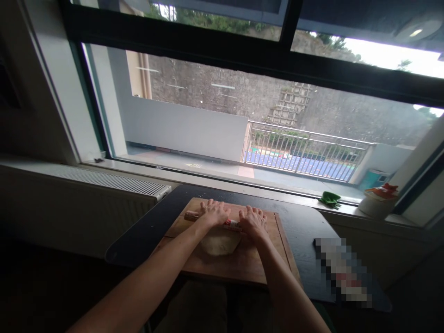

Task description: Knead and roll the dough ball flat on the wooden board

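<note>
A wooden rolling pin [233, 224] with a printed label lies crosswise on a wooden board [243, 270]. My left hand [215, 212] lies over the pin left of its middle, palm down, fingers stretched forward and apart. Over the pin's right part rests my right hand [254, 219], its fingers likewise spread and reaching past it. Neither hand wraps round the pin. A flattened piece of pale dough [221, 243] sits on the board just in front of the pin, between my forearms. The dough's far edge is hidden by the pin and hands.
The board stands on a dark table [298, 231] below a wide window. A pixelated flat item [342, 270] lies at the table's right. On the sill are a green object [329, 199] and a pale pot [376, 206] with something orange on top. A radiator [114, 182] stands left.
</note>
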Tool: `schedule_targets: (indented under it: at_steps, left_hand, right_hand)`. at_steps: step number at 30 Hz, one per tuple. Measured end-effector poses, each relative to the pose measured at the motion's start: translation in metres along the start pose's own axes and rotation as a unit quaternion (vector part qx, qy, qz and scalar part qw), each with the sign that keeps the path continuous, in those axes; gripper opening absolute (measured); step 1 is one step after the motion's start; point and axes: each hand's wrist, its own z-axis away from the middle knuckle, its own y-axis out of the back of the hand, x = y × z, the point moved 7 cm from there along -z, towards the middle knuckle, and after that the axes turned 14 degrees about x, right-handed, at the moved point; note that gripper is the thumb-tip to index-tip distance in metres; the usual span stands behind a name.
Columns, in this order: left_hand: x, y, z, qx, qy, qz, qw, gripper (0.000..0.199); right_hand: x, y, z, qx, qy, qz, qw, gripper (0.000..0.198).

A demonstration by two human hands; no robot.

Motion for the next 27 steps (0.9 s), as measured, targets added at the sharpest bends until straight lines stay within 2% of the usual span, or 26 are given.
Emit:
schedule_targets:
  at_steps: [3, 6, 13, 18, 22, 27]
  left_hand:
    - [0.000, 0.004, 0.009, 0.013, -0.003, 0.007, 1.000, 0.052]
    - [0.000, 0.004, 0.006, 0.011, -0.001, 0.016, 1.000, 0.051]
    - [0.000, -0.003, -0.032, 0.064, 0.009, 0.009, 0.998, 0.042]
    - [-0.002, -0.012, -0.050, 0.037, 0.012, 0.013, 0.999, 0.042]
    - [-0.002, -0.011, -0.044, 0.032, 0.014, 0.012, 0.999, 0.037]
    - [-0.002, -0.004, -0.021, 0.029, 0.022, 0.001, 0.999, 0.036]
  right_hand:
    - [-0.003, 0.006, 0.004, 0.012, 0.008, 0.000, 1.000, 0.044]
    - [-0.003, 0.005, 0.001, 0.001, 0.007, -0.001, 1.000, 0.040]
    - [0.002, -0.014, -0.031, -0.025, -0.015, 0.014, 0.999, 0.036]
    - [0.004, -0.024, -0.048, -0.024, -0.026, 0.031, 0.999, 0.041]
    - [0.006, -0.024, -0.041, -0.040, -0.037, 0.028, 0.998, 0.040]
    - [0.005, -0.011, -0.020, -0.030, -0.031, 0.011, 0.999, 0.038]
